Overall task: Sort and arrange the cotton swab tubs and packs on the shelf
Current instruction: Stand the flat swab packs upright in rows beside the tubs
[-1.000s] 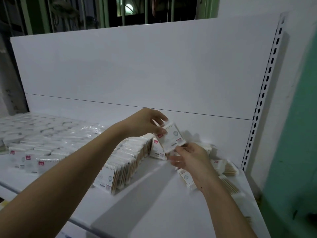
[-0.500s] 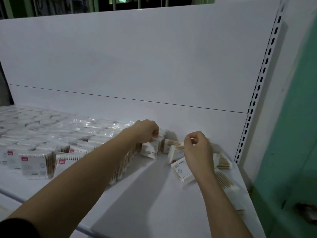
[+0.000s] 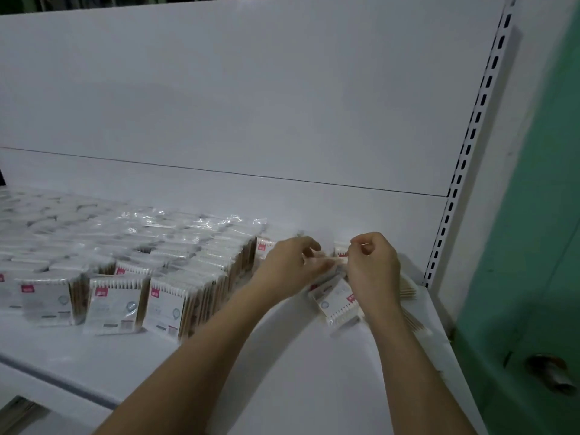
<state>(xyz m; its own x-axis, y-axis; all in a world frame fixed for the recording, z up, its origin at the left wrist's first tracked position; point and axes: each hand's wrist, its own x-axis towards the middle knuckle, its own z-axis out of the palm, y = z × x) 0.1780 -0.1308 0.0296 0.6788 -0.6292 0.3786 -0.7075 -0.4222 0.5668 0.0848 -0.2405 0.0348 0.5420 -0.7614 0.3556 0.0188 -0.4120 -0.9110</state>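
Observation:
My left hand (image 3: 287,266) and my right hand (image 3: 373,266) meet at the back right of the white shelf (image 3: 282,372). Both have curled fingers on a blurred cotton swab pack (image 3: 329,262) held between them, just above the shelf. Under the hands a second pack (image 3: 337,301) lies flat with its label up. More loose packs (image 3: 408,290) lie to the right, partly hidden by my right wrist. Left of my hands, upright packs (image 3: 188,277) stand in several tight rows. Round white tubs (image 3: 31,211) fill the far left.
A white back panel (image 3: 251,105) closes the shelf behind. A slotted white upright (image 3: 470,136) runs up the right side, with a green wall (image 3: 549,215) beyond it. Bare shelf surface stretches along the front, beneath my forearms.
My left hand set its pack at the end of the rows, then moved right to meet my right hand. The view shifted, showing more packs on the left.

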